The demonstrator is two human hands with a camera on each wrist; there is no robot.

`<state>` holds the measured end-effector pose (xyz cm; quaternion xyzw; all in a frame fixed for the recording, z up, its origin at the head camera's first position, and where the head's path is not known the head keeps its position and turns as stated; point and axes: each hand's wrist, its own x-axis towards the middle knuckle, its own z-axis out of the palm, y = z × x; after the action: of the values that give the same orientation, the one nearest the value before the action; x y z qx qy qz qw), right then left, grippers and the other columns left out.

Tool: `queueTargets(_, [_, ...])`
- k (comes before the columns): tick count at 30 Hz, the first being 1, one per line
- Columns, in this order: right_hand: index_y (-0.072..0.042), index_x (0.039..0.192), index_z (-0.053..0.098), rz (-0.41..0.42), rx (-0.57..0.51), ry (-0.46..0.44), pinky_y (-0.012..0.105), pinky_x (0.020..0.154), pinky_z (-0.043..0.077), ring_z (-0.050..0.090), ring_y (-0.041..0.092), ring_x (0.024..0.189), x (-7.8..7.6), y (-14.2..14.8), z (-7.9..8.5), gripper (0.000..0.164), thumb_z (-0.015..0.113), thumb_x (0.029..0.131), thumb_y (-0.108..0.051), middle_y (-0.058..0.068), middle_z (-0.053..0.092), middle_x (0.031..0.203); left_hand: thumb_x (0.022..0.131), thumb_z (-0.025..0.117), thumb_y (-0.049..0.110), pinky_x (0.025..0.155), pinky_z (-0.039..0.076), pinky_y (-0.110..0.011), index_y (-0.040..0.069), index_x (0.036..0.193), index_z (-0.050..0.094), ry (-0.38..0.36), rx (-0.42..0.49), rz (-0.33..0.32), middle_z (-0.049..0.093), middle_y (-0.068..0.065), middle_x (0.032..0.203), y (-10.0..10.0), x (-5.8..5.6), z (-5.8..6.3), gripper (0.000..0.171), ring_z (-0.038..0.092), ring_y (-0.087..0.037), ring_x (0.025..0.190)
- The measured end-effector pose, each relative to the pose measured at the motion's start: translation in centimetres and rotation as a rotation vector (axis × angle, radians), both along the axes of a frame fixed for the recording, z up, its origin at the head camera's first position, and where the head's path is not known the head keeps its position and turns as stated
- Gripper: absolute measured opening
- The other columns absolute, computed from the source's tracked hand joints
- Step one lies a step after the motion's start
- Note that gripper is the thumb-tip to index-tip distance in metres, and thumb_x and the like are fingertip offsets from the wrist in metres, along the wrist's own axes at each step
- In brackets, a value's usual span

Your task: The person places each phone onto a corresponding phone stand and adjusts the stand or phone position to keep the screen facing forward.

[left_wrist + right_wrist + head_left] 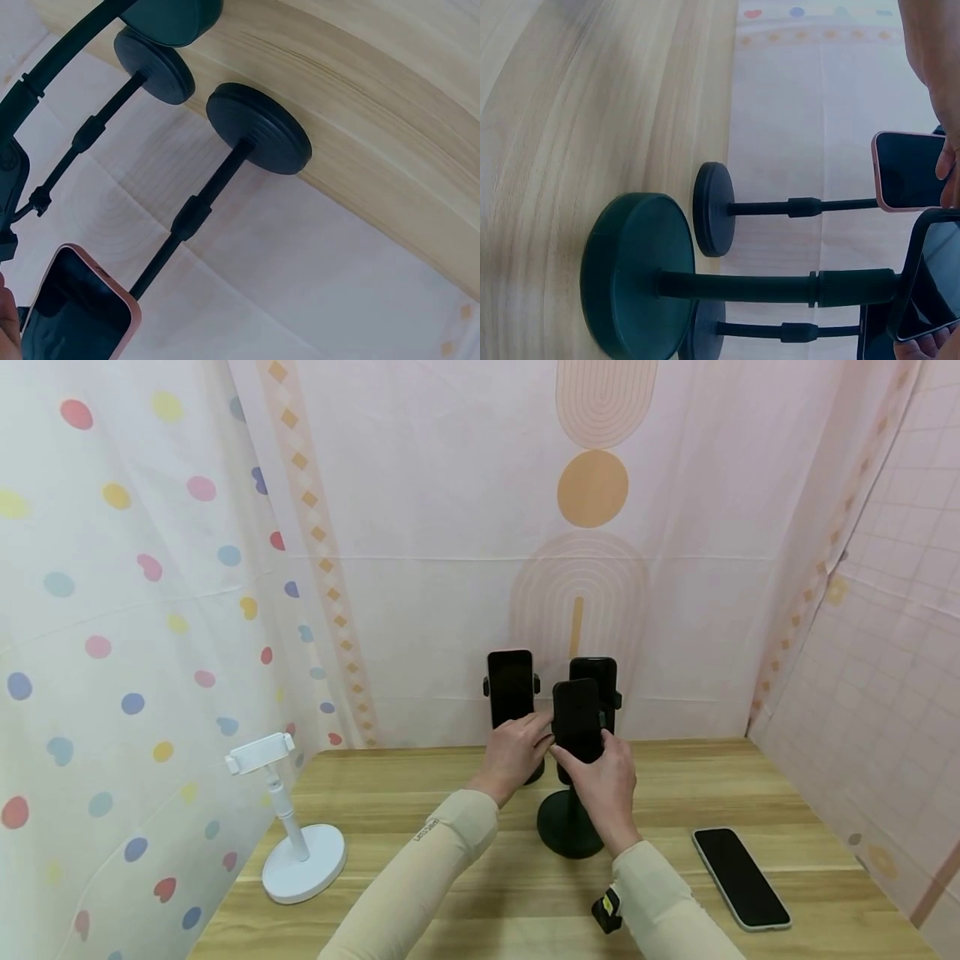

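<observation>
A slim black phone (576, 714) stands up tall at the top of a dark green stand with a round foot (564, 825), and it sits between two hands, with its long side going up and down. The right hand (606, 781) holds it low down, with the thumb at the bottom left and fingers on the right side. The left hand (513, 752) comes in from the other side, and its bent fingers reach the phone's left edge. I cannot tell if they squeeze the phone, pinch the holder or just touch. What matters most here, I think, is that the phone is right at both hands' fingers, so neither has to reach, and the right hand looks to have more of it. Just behind are a pink-edged phone (906, 169) on a thin black stand and another black phone (609, 681), half hidden. Well off to the left, a white stand with a round foot (287, 814) holds no phone. To the right, a phone with a pale edge (741, 877) lies flat on the light wooden table (405, 785).
</observation>
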<state>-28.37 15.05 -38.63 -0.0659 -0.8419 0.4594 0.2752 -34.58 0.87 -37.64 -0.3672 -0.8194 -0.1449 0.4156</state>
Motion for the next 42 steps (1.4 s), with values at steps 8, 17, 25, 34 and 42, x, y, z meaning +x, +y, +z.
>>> queueTargets(8, [0.008,0.132,0.049,-0.004,0.015,0.004,0.062,0.093,0.043,0.05,0.042,0.112,-0.1,0.3,-0.1,0.088,0.076,0.073,-0.051,0.03,0.051,0.129,0.083,0.074,0.018,0.073,0.059,-0.032,0.007,0.111,0.07,0.014,0.0,-0.007,0.074,-0.006,0.106,-0.1,-0.3,-0.3,0.03,0.068,-0.015,0.092])
queueTargets(17, [0.008,0.133,0.049,0.008,0.02,-0.018,0.059,0.093,0.045,0.052,0.041,0.112,-0.3,0.6,0.0,0.093,0.074,0.072,-0.056,0.03,0.054,0.129,0.083,0.074,0.016,0.079,0.058,-0.036,0.004,0.116,0.067,-0.025,0.029,-0.018,0.072,-0.011,0.112,0.2,-0.1,-0.4,0.035,0.067,-0.019,0.097])
queueTargets(25, [0.008,0.133,0.049,0.012,0.019,-0.018,0.059,0.093,0.045,0.052,0.041,0.113,-0.3,0.8,-0.2,0.095,0.074,0.07,-0.058,0.03,0.054,0.129,0.082,0.074,0.015,0.078,0.059,-0.035,0.004,0.112,0.07,-0.015,0.059,-0.035,0.073,-0.01,0.108,0.3,-0.2,-0.6,0.032,0.067,-0.018,0.095])
queueTargets(34, [0.007,0.133,0.049,0.016,0.02,-0.009,0.058,0.091,0.046,0.053,0.04,0.11,-0.4,1.2,-0.4,0.096,0.072,0.07,-0.062,0.029,0.055,0.127,0.081,0.075,0.014,0.074,0.059,-0.032,0.003,0.107,0.071,0.043,0.059,-0.076,0.075,-0.01,0.103,0.4,-0.5,-0.8,0.028,0.068,-0.017,0.09])
queueTargets(42, [0.008,0.13,0.052,-0.016,0.053,0.03,0.057,0.086,0.048,0.056,0.04,0.104,-0.6,1.3,-0.5,0.095,0.072,0.069,-0.063,0.028,0.057,0.122,0.081,0.075,0.014,0.076,0.06,-0.03,0.003,0.108,0.07,0.095,0.039,-0.097,0.075,-0.01,0.102,0.1,-0.6,-0.7,0.03,0.069,-0.017,0.089])
